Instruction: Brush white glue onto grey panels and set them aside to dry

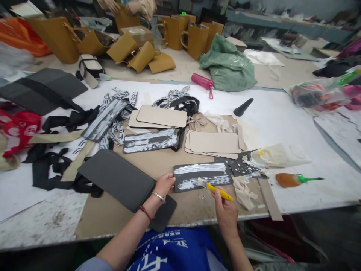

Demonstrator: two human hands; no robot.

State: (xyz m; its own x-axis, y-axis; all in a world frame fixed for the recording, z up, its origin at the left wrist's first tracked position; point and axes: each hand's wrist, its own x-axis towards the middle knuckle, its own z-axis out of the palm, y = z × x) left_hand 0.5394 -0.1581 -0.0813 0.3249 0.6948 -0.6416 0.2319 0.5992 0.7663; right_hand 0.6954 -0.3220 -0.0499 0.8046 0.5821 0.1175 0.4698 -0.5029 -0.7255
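Note:
My left hand (pixel 166 185) pinches the left edge of a dark grey panel (pixel 201 174) lying on brown board. White streaks run along the panel in two bands. In my right hand (pixel 225 209) is a yellow-handled brush (pixel 220 191), its bristles touching the lower white band. A stack of plain dark panels (pixel 118 178) lies left of my left hand. Above sit another white-streaked panel (pixel 150 140) and beige panels (pixel 214 143). To the right, a clear container (pixel 278 155) rests on its side near a white-spattered dark piece (pixel 244 165).
An amber bottle with green nozzle (pixel 289 180) lies at the right. Black straps (pixel 50 165) tangle at the left. Farther back are a green bag (pixel 228 66), a pink pouch (pixel 202 80) and tan bags (pixel 173 34). Another person's hands (pixel 132 7) touch a tan bag.

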